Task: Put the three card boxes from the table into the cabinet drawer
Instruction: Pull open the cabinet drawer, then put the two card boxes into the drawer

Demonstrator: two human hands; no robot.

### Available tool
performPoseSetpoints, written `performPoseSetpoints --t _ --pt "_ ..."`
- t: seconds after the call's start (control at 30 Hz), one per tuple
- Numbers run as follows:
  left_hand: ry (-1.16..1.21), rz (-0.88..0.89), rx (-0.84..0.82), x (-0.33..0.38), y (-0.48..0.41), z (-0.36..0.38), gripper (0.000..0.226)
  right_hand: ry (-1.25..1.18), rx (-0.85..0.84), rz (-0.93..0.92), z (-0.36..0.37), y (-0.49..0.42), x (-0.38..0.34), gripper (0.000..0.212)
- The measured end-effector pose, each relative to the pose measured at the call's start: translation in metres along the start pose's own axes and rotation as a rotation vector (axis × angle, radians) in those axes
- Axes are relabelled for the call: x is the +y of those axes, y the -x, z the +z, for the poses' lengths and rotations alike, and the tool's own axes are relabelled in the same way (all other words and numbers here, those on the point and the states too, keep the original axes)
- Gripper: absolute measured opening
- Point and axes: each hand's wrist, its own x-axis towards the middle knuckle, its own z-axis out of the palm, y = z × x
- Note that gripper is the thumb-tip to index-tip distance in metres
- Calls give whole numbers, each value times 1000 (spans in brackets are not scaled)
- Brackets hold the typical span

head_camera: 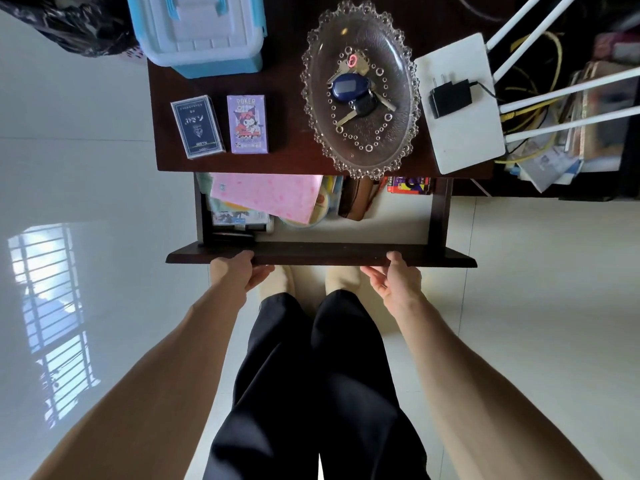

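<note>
A dark reddish-brown wooden tabletop (294, 161) carries a navy blue card box (197, 126) with pale lettering and a thin green stripe. Beside it lies a lilac purple card box (247, 124) printed with a cartoon figure in red and black. A clear glass oval dish (311, 109) has a beaded rim and rings of raised dots. In it rest silver keys with a dark blue fob (348, 87). A light blue plastic storage box (197, 32) has a whitish lid. A white flat router (464, 133) holds a black plug adapter (450, 98). The dark brown drawer (320, 258) shows a pink dotted paper sheet (270, 195). The glossy floor (86, 150) is pale white. Black trousers (311, 393) meet cream slippers (343, 277).
</note>
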Motion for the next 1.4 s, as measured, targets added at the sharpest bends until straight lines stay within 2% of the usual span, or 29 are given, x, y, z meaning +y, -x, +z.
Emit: performPoseSetpoints --t 0.33,0.47,0.57,0.63,0.7,0.77,0.87,0.93,1.07,1.13,1.23,1.3,1.4 --pt "-1 -15 25 -40 -4 -16 16 20 25 56 -24 5 30 20" --pt "-7 -15 42 -45 -7 -17 16 35 17 46 -28 6 36 26" --pt "-90 -18 23 -49 -4 -23 21 196 76 10 -31 9 39 34" --pt "-332 36 -22 -54 5 -29 29 468 120 -41 -38 15 42 43" --pt "-636 189 -21 -52 16 -37 36 862 115 -180 -40 24 42 52" --pt "-793 366 20 -31 27 -47 33 1092 7 -400 -26 41 37 49" --pt "-886 607 100 18 30 -50 21 1114 -253 -716 21 68 16 24" --pt "-911 809 165 56 24 -48 32 1138 -360 -925 61 82 -2 14" --pt "-1058 1143 239 132 12 -42 71 1294 -340 -1267 144 101 -40 44" --pt "-1182 1225 225 160 5 -39 87 1392 -330 -1341 181 108 -52 63" --pt "-1358 1254 166 184 -6 -35 105 1579 -268 -1391 222 114 -61 86" --pt "-1416 1243 149 191 -13 -34 109 1722 -217 -1412 243 113 -66 93" --pt "-1358 1236 144 195 -22 -37 103 1841 -198 -1397 261 109 -70 93"
